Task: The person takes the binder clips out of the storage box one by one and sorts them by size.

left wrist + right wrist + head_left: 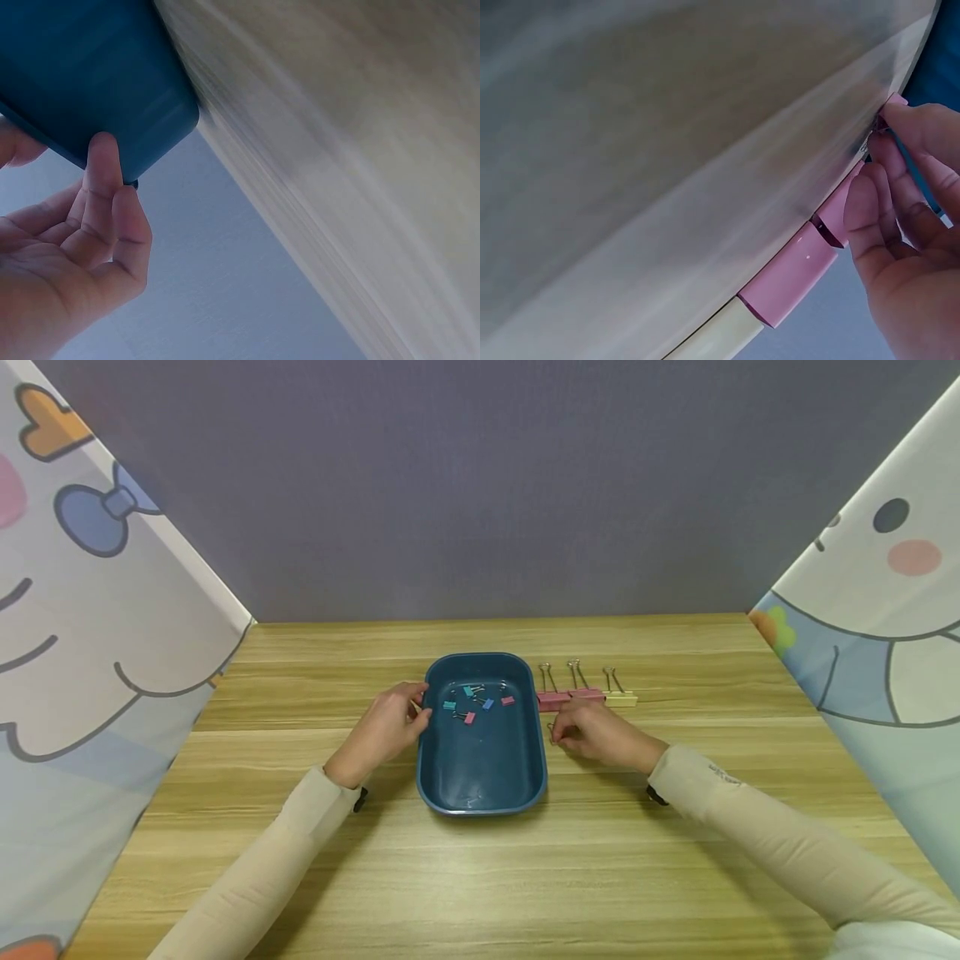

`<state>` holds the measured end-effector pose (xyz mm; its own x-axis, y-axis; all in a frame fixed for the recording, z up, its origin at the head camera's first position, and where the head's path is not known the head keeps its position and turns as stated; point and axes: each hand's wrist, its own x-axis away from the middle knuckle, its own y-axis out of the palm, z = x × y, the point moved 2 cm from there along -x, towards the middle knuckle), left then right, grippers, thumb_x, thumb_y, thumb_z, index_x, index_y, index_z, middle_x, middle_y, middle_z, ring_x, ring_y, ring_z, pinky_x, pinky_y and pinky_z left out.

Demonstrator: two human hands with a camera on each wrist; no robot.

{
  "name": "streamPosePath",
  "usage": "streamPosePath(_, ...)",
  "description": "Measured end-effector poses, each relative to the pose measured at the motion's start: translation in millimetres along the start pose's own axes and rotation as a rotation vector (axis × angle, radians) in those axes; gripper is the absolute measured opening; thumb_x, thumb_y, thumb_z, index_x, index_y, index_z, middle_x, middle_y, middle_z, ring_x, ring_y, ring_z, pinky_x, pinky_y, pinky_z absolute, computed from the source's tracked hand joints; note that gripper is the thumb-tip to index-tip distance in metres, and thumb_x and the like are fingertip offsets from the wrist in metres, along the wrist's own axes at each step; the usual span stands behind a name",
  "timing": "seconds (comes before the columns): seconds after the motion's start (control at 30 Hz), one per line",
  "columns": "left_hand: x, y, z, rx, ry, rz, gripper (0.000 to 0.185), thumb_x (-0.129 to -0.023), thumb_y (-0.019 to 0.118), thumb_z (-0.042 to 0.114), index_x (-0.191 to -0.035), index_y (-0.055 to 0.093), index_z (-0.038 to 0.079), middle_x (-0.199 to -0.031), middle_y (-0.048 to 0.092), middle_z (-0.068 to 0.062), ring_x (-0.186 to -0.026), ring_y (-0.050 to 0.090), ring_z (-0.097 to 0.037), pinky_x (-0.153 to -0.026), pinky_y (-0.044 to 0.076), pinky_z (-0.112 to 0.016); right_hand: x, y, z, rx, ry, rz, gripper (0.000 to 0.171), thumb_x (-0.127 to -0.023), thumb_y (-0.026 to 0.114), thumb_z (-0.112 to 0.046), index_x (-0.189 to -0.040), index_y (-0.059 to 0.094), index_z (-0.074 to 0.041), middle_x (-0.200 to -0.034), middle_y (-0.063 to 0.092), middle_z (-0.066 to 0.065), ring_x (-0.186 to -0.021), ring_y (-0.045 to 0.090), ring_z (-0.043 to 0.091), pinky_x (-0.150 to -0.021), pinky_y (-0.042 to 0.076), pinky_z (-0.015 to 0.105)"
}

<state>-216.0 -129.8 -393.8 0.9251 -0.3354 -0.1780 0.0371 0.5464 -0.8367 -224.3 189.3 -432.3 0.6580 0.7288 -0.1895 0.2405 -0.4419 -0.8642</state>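
Observation:
My left hand (387, 727) grips the left rim of a dark blue plastic tray (480, 813), and in the left wrist view its fingertips touch the outer wall. Several small binder clips lie inside toward the far end, among them a pink one (469, 718), a blue one (487, 703) and a teal one (449, 705). Just right of the tray, my right hand (592, 732) pinches a small pink binder clip (895, 100) between thumb and fingers, close to the tabletop. Its wire handle shows beside the fingertips in the head view.
Beyond the right hand, two large pink binder clips (553, 701) and a pale yellow one (622, 700) form a row on the wooden table (480, 893), wire handles pointing away. A grey panel (480, 493) rises behind; cartoon-printed sheets flank both sides.

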Motion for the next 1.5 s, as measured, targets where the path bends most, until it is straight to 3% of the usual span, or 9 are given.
streamPosePath(0.3, -0.2, -0.2, 0.8, 0.001, 0.002, -0.002, 0.042, -0.087, 0.065, 0.006, -0.124, 0.054, -0.009, -0.095, 0.059, -0.013, -0.074, 0.060, -0.018, -0.056, 0.050, -0.024, 0, -4, -5, -0.019, -0.021, 0.036, 0.014, -0.076, 0.074, 0.001, -0.082, 0.069, -0.011, -0.083, 0.061, -0.003, -0.080, 0.056, 0.010, -0.072, 0.049, 0.030)
streamPosePath(0.53, -0.1, -0.1, -0.7, 0.000, 0.003, -0.006, 0.042, -0.087, 0.065, 0.006, -0.124, 0.054, -0.010, -0.096, 0.060, -0.013, -0.074, 0.060, -0.018, -0.056, 0.050, -0.024, -2, -15, -10, 0.023, -0.062, 0.102, 0.012, -0.075, 0.079, -0.005, -0.080, 0.070, -0.012, -0.081, 0.060, -0.007, -0.079, 0.055, 0.013, -0.079, 0.044, 0.037)
streamPosePath(0.8, -0.7, -0.8, -0.4, 0.001, 0.007, -0.006, 0.042, -0.087, 0.065, 0.006, -0.124, 0.054, -0.010, -0.095, 0.060, -0.013, -0.074, 0.060, -0.018, -0.056, 0.050, -0.024, -1, -26, -16, 0.022, -0.002, 0.117, 0.013, -0.077, 0.074, -0.001, -0.087, 0.071, -0.009, -0.089, 0.058, -0.005, -0.086, 0.058, 0.021, -0.077, 0.048, 0.034)
streamPosePath(1.03, -0.8, -0.2, -0.3, 0.001, 0.000, -0.007, 0.042, -0.086, 0.065, 0.005, -0.124, 0.054, -0.009, -0.095, 0.060, -0.013, -0.074, 0.060, -0.018, -0.056, 0.050, -0.024, -5, -33, -24, 0.031, -0.096, 0.183, 0.016, -0.079, 0.073, -0.002, -0.091, 0.070, -0.012, -0.090, 0.060, -0.002, -0.085, 0.058, 0.019, -0.072, 0.048, 0.031)
streamPosePath(1.17, -0.9, -0.2, -0.3, 0.005, 0.003, -0.001, 0.041, -0.086, 0.066, 0.005, -0.123, 0.055, -0.010, -0.094, 0.060, -0.012, -0.074, 0.060, -0.018, -0.056, 0.050, -0.025, -10, -36, -30, 0.001, -0.131, 0.199, 0.016, -0.079, 0.073, -0.001, -0.094, 0.070, -0.008, -0.093, 0.061, -0.001, -0.088, 0.058, 0.016, -0.071, 0.051, 0.032)
streamPosePath(1.5, -1.2, 0.1, -0.6, -0.003, 0.003, 0.007, 0.040, -0.085, 0.066, 0.005, -0.121, 0.056, -0.010, -0.093, 0.060, -0.012, -0.074, 0.061, -0.018, -0.057, 0.051, -0.025, -21, -34, -40, 0.048, -0.111, 0.199, 0.012, -0.081, 0.072, -0.006, -0.093, 0.071, -0.008, -0.093, 0.061, -0.004, -0.085, 0.056, 0.016, -0.073, 0.047, 0.029)
